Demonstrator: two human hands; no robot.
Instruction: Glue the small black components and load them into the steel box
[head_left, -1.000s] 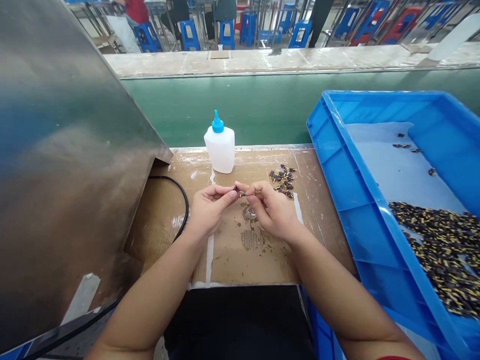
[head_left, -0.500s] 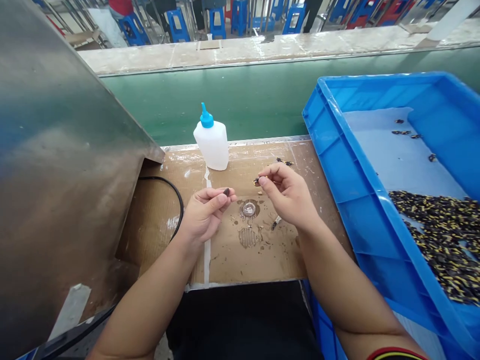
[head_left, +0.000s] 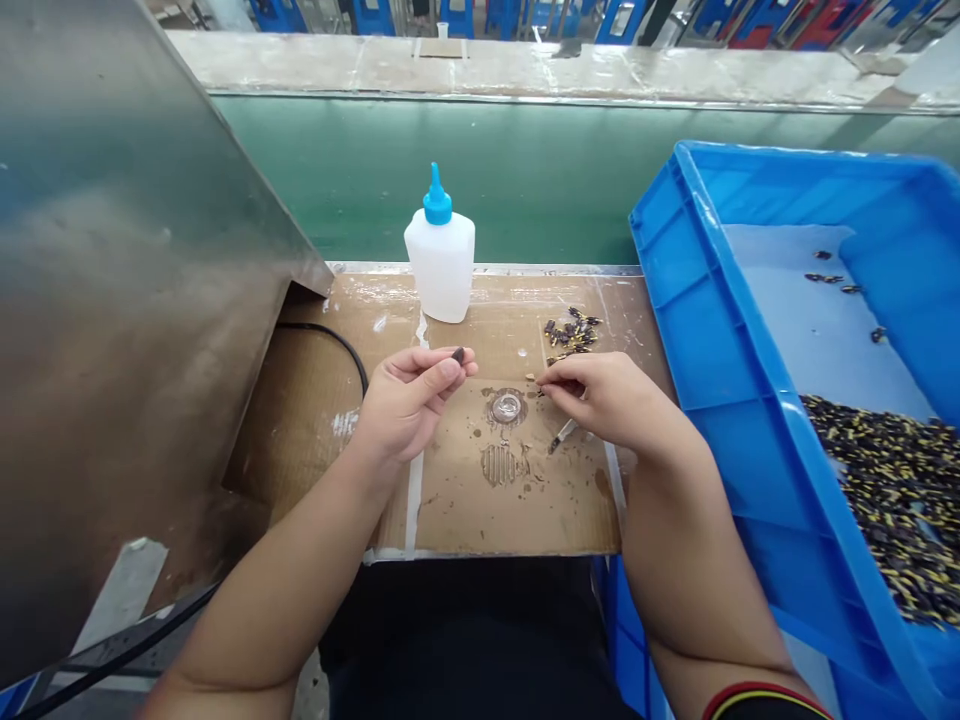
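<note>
The left hand (head_left: 409, 405) pinches a small dark part (head_left: 457, 355) between thumb and forefinger. The right hand (head_left: 604, 395) has its fingertips together at a tiny piece (head_left: 532, 379) — whether they grip it, I can't tell. On the cardboard mat (head_left: 480, 510) lie a pile of dark-and-gold components (head_left: 572, 335) and a round shiny disc (head_left: 506, 407); behind stands a white squeeze bottle (head_left: 440, 265) with a blue nozzle — to the right, a blue plastic tray (head_left: 720, 330) holds a heap of similar components (head_left: 889, 495).

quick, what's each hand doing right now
Left hand: closed, pinching a small dark part.
Right hand: closed, apparently holding a tiny part.
</note>
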